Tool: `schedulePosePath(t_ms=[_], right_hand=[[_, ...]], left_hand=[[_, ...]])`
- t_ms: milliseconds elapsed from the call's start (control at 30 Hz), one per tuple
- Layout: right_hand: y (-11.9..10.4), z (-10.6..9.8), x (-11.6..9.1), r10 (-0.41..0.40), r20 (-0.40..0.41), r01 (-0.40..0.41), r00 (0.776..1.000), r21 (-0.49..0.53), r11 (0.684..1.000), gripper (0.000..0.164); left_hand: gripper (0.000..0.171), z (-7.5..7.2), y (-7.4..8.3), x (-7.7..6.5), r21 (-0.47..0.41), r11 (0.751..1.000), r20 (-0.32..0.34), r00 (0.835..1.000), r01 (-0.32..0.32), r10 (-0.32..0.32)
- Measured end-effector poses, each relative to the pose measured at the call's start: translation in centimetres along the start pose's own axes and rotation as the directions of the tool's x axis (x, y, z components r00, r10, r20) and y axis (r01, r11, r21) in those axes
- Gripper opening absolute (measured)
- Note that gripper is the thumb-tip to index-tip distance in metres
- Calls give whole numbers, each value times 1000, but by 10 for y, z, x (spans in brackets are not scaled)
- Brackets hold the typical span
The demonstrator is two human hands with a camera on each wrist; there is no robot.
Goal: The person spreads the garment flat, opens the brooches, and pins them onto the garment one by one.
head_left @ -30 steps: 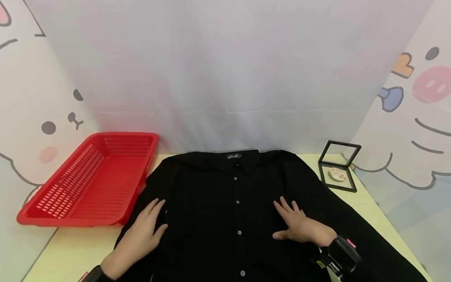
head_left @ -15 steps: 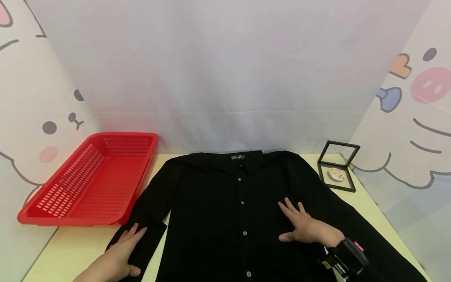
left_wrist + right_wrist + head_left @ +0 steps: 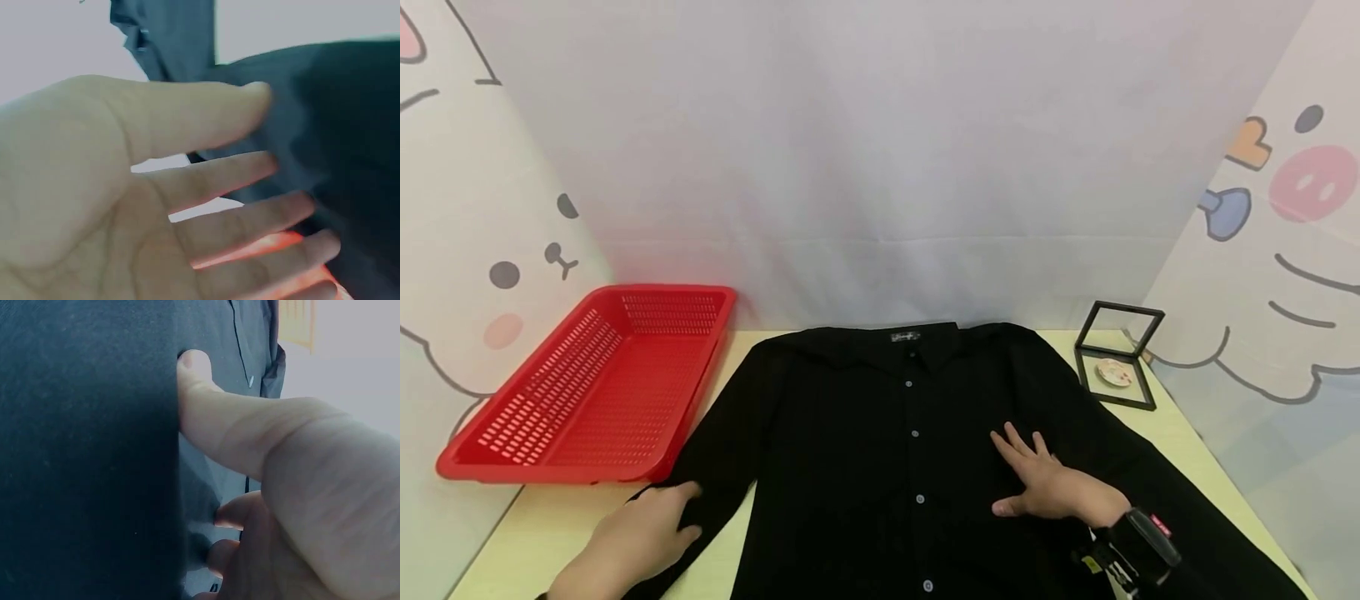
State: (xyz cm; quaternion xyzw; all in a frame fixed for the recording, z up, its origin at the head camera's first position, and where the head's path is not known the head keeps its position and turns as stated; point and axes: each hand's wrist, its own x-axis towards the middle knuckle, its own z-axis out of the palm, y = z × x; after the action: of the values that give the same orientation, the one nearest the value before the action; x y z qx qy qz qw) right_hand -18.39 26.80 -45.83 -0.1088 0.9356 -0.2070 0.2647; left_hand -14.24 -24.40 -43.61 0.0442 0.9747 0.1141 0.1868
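Note:
A black button-up shirt [image 3: 842,425] lies spread face up, its collar toward the back wall and its row of buttons down the middle. My left hand [image 3: 632,533] is over the sleeve [image 3: 718,458] on the left; the left wrist view shows its fingers [image 3: 250,219] apart and extended, with nothing between them and the thumb. On the shirt's right front rests my right hand [image 3: 1045,487], fingers spread. Close up in the right wrist view, the thumb [image 3: 197,372] touches the black cloth. The lower ends of the shirt run out of the head view.
Left of the shirt stands a red plastic basket [image 3: 696,412] with slotted walls, close to the left sleeve. At the back right is an open black-framed case [image 3: 1081,367] holding a small round patterned item [image 3: 1113,372]. Printed curtains enclose the pale yellow table [image 3: 568,508].
My left hand has moved left and down from the shirt's body onto the sleeve, and the sleeve now lies straighter, apart from the body lower down. My right hand has stayed nearly in place.

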Motion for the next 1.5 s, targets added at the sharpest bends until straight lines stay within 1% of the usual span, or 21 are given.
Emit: schedulePosePath(t_ms=[67, 133, 233, 300, 400, 500, 600, 667, 733, 867, 900, 1033, 1233, 1333, 1433, 1500], right_hand=[[-1, -2, -1, 4, 5, -3, 1000, -7, 1000, 103], [-3, -5, -1, 6, 11, -6, 1000, -4, 1000, 102], [-7, -12, 1, 2, 7, -2, 1000, 11, 1000, 96], [-12, -17, 3, -10, -9, 11, 1000, 32, 999, 88], [-20, -25, 10, -56, -54, 58, 997, 38, 998, 77], [-28, -32, 21, -113, -101, 116, 988, 24, 993, 68], [-35, -37, 41, -160, -132, 162, 978, 7, 987, 63], [-37, -38, 57, -188, -151, 190, 970, -5, 982, 60], [-38, -40, 72, -214, -170, 213, 962, -21, 977, 59], [-38, -42, 98, -216, -210, 213, 954, -35, 976, 57], [-38, -43, 103, -211, -217, 207, 953, -41, 977, 57], [-39, -44, 116, -156, -224, 145, 962, -68, 987, 59], [-49, -45, 124, -54, -190, 35, 980, -106, 994, 62], [-53, -45, 126, -20, -165, -2, 986, -133, 991, 63], [-54, -47, 128, 8, -149, -31, 989, -154, 988, 63], [-53, -48, 129, 26, -145, -48, 989, -148, 988, 63]], left_hand=[[47, -8, 16, 4, -37, 998, -61, 997, -45, 42], [46, -16, 32, 8, -58, 994, -120, 990, -88, 80], [44, -28, 56, 17, -71, 986, -191, 973, -148, 133], [44, -34, 71, 24, -70, 980, -223, 961, -186, 166], [43, -39, 88, 42, -75, 969, -227, 950, -235, 213], [41, -39, 99, 66, -100, 951, -177, 945, -294, 274], [39, -39, 101, 95, -122, 924, -99, 931, -361, 351], [41, -39, 101, 114, -125, 916, -61, 925, -381, 376], [43, -40, 102, 130, -111, 919, -44, 925, -379, 376], [48, -40, 102, 155, -68, 939, -58, 941, -337, 334], [49, -40, 101, 160, -56, 943, -61, 943, -329, 326], [53, -41, 100, 178, -24, 955, -74, 953, -296, 293], [53, -46, 96, 200, -10, 963, -58, 962, -268, 267], [57, -50, 95, 209, -17, 958, -73, 956, -286, 284], [62, -54, 93, 214, -47, 951, -119, 947, -307, 300], [63, -57, 93, 216, -48, 952, -139, 946, -302, 293]])
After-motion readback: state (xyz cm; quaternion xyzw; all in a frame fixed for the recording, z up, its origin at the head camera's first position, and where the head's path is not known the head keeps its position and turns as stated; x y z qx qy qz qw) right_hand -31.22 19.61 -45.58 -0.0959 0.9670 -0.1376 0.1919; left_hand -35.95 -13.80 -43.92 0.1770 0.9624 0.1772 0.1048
